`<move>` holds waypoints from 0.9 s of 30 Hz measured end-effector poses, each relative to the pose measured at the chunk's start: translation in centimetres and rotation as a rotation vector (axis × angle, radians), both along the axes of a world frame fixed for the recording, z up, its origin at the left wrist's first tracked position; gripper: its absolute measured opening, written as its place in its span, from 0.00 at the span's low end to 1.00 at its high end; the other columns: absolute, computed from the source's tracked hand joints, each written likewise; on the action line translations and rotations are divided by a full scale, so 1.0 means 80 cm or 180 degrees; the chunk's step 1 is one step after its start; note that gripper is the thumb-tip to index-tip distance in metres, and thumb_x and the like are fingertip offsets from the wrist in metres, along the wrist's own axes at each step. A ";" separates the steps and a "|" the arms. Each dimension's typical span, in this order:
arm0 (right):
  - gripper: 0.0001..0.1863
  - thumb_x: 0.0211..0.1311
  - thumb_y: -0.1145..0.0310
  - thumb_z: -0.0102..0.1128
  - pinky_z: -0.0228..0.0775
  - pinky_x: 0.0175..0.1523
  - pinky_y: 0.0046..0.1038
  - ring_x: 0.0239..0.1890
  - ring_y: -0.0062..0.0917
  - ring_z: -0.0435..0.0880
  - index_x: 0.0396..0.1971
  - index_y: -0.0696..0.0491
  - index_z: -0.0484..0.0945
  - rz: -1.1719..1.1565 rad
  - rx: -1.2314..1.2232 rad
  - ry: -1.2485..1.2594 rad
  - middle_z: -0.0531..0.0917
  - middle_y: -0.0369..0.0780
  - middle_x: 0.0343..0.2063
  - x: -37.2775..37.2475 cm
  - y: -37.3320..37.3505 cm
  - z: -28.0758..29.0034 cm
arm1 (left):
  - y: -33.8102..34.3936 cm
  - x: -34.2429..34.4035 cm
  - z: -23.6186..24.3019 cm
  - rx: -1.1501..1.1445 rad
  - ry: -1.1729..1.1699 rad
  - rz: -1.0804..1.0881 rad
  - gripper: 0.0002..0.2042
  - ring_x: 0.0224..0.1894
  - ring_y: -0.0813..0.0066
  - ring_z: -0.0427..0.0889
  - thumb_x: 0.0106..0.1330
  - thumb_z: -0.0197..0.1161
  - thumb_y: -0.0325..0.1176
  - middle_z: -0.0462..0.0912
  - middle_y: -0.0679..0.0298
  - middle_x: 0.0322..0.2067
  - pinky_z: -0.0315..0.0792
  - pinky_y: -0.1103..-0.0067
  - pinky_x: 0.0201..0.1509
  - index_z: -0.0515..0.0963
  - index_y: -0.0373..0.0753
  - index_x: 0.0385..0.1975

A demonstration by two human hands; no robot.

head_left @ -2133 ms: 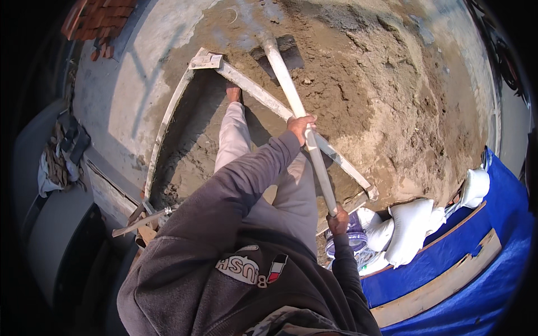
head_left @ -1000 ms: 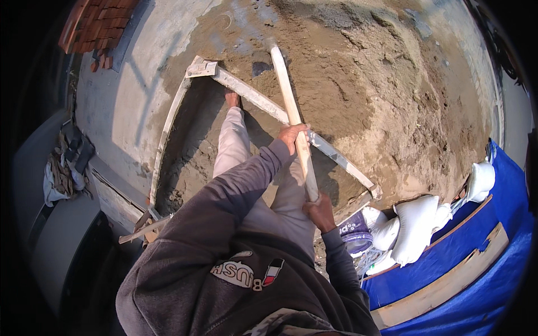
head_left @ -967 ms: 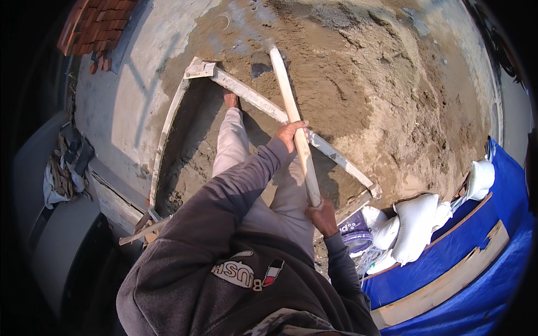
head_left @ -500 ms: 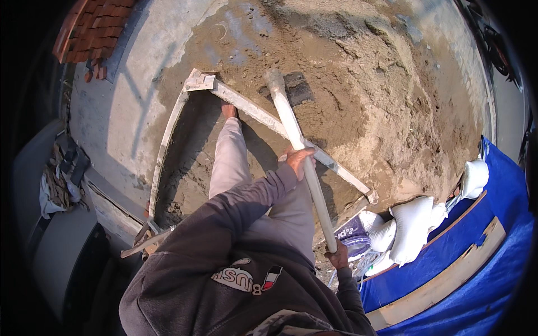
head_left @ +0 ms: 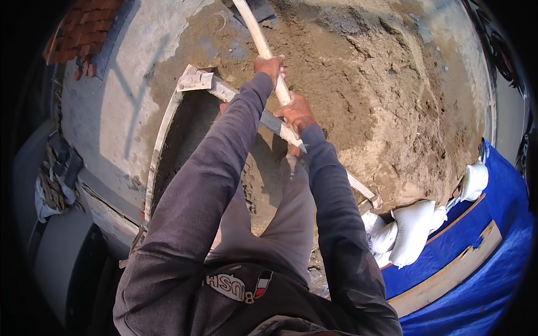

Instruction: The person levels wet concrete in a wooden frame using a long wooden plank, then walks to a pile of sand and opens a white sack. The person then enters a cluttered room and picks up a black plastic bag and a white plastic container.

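Observation:
A hoe's pale wooden handle (head_left: 255, 32) slants from my hands up to the top edge of the picture. Part of its dark flat blade (head_left: 260, 10) shows there above the wet sand. My left hand (head_left: 270, 68) is wrapped round the handle, farther out. Closer to me, my right hand (head_left: 296, 110) grips the handle's lower part. Both arms stretch forward over a wooden frame (head_left: 269, 120), which stands on the ground around my legs. My bare feet show only in part, hidden by the frame and my sleeves.
Damp sand (head_left: 347, 112) spreads ahead and right over the concrete (head_left: 106, 117). White sacks (head_left: 413, 232) lie at right beside a blue tarp (head_left: 448, 269) with a wooden plank (head_left: 454, 274) on it. Stacked reddish tiles (head_left: 84, 28) stand at far left.
The hoe has swung forward and away, its blade now at the top edge. Both my hands have moved up and outward, the right one from beside my hip. My right foot has stepped forward.

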State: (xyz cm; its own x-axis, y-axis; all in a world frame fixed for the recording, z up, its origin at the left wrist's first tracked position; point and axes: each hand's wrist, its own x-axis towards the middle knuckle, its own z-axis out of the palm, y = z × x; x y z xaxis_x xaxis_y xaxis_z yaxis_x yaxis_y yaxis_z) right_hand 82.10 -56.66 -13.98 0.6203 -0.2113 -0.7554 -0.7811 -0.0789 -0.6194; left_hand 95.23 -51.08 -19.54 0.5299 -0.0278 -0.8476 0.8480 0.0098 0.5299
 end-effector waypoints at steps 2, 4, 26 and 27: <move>0.19 0.34 0.74 0.67 0.68 0.25 0.28 0.18 0.26 0.77 0.31 0.61 0.75 0.0089 0.0400 0.0128 0.78 0.43 0.19 0.023 -0.008 0.014 | 0.002 0.017 -0.004 -0.0164 0.0262 -0.0218 0.08 0.14 0.71 0.72 0.52 0.61 0.22 0.72 0.58 0.18 0.71 0.74 0.14 0.69 0.28 0.28; 0.17 0.35 0.74 0.65 0.66 0.22 0.27 0.15 0.23 0.74 0.30 0.61 0.74 -0.0241 0.0692 0.0119 0.77 0.41 0.17 -0.012 -0.009 0.005 | -0.015 0.004 0.012 -0.0047 0.0313 -0.0455 0.07 0.13 0.70 0.72 0.51 0.60 0.20 0.71 0.58 0.16 0.71 0.72 0.14 0.68 0.27 0.27; 0.19 0.39 0.72 0.58 0.68 0.39 0.36 0.32 0.46 0.77 0.35 0.61 0.71 0.0198 -0.0413 0.0271 0.77 0.53 0.26 -0.365 -0.082 0.242 | -0.081 -0.311 0.131 -0.0705 0.1273 0.0056 0.08 0.13 0.70 0.70 0.51 0.58 0.20 0.68 0.61 0.15 0.70 0.70 0.14 0.65 0.32 0.25; 0.17 0.39 0.72 0.58 0.68 0.38 0.36 0.31 0.45 0.77 0.35 0.60 0.71 0.0222 -0.0465 0.0155 0.76 0.52 0.25 -0.389 -0.087 0.253 | -0.087 -0.315 0.124 -0.0810 0.1200 -0.0033 0.09 0.14 0.70 0.70 0.52 0.61 0.21 0.68 0.62 0.15 0.70 0.71 0.15 0.66 0.32 0.26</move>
